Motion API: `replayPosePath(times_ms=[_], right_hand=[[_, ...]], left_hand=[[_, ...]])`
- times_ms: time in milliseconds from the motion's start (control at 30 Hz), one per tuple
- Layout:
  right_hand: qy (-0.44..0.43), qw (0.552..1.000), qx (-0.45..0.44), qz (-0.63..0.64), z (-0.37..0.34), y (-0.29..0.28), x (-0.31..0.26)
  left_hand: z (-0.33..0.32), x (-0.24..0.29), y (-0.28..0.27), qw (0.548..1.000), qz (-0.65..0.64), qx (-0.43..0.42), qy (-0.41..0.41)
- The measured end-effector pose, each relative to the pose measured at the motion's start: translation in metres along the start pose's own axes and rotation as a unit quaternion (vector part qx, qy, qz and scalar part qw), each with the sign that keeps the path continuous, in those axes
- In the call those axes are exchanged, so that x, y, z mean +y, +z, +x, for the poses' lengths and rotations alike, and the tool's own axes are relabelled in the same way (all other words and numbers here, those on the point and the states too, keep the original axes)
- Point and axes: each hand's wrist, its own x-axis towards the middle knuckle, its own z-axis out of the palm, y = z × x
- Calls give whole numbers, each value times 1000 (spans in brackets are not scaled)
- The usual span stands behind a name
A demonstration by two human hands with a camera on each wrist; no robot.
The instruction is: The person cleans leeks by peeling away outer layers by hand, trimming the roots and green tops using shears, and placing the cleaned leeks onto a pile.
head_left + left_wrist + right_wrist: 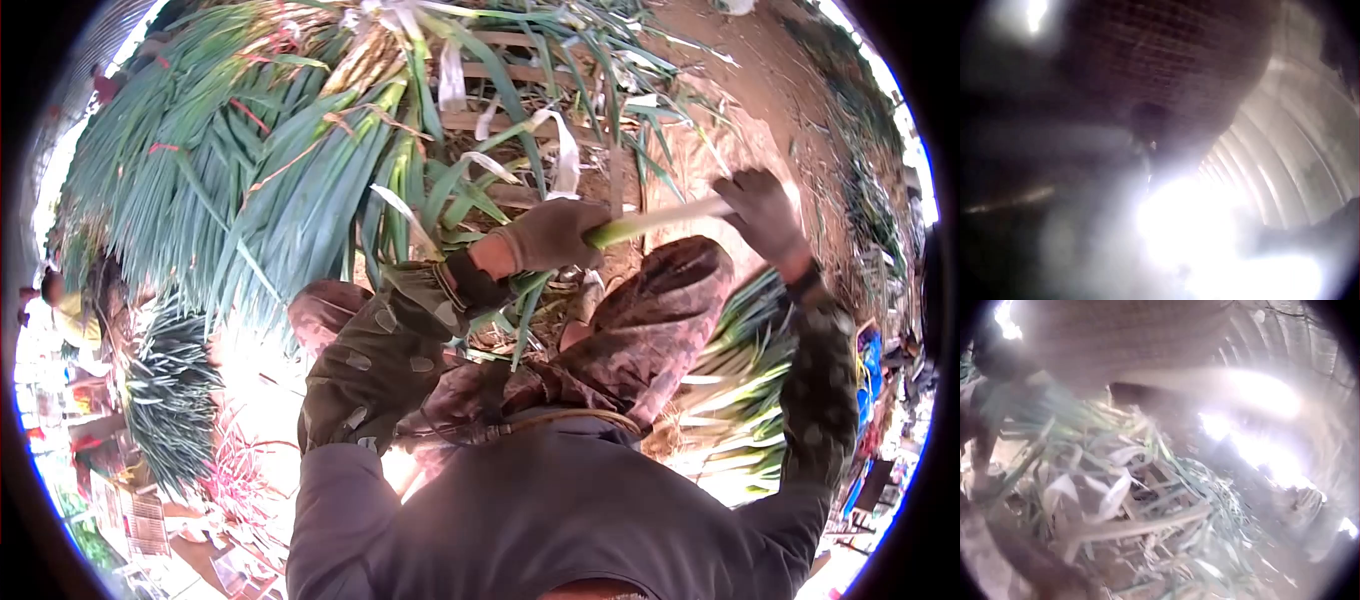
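Observation:
A leek [655,220] stretches between two gloved hands in the head view, its pale shaft toward the right and its green part at the left. My left hand [555,235] grips it where the shaft turns green, and leaves hang below that hand. The fingers of my right hand [762,212] curl round the white end. In the left wrist view, the dark glove [1172,69] fills the top and glare washes out the lower part; the leek is not distinct there. The right wrist view has a blurred glove [1141,337] across its top.
A big heap of leeks [250,190] lies at the left and front. Trimmed leaves and pale peelings [565,160] cover a slatted wooden frame [515,195]. More leeks [735,400] lie by the right knee. Pink ties [240,460] are scattered at lower left.

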Motion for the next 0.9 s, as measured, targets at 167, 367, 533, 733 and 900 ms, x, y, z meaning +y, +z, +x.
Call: replayPosePath(times_ms=[167, 367, 533, 733, 900], right_hand=[[319, 935, 134, -77, -170, 1, 27], [771, 611, 80, -163, -463, 113, -129], [936, 351, -15, 37, -535, 190, -326], [852, 368, 190, 320, -554, 222, -331], [928, 351, -126, 11, -434, 172, -227]], left_hand=[[5, -5, -71, 821, 502, 193, -190], [-56, -165, -80, 832, 342, 249, -359], [-71, -230, -34, 865, 292, 167, -373], [-12, -218, 19, 780, 419, 211, -415], [16, -211, 21, 856, 356, 153, -341]])
